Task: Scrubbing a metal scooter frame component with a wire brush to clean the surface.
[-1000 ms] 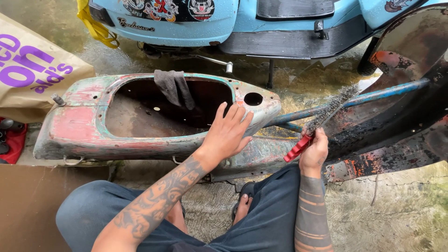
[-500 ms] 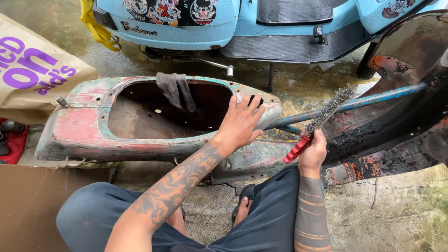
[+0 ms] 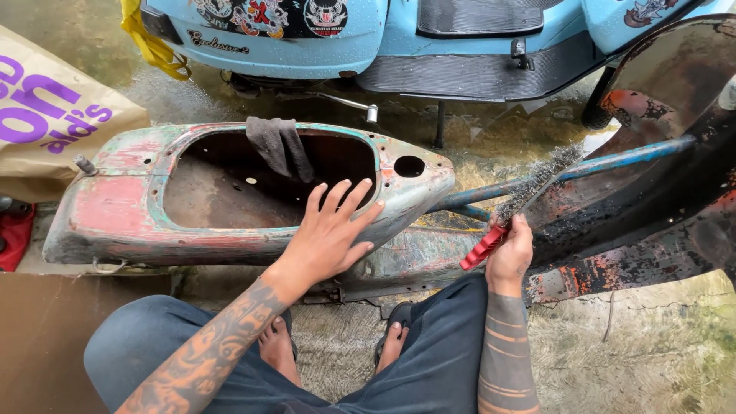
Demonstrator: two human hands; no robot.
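Note:
An old scooter body shell, rusty with worn red and green paint, lies on its side on the ground in front of me. My left hand rests flat on its near edge with the fingers spread. My right hand grips the red handle of a wire brush, whose bristles lie against a blue frame tube. A dark grey rag hangs over the far rim of the shell's opening.
A light blue scooter with stickers stands behind the shell. A brown paper bag with purple lettering sits at the left, a red object below it. Rusty dark panels fill the right. My crossed legs are on wet concrete.
My left hand has slid left along the shell's near edge, away from the round hole. The right hand and wire brush have stayed almost in place.

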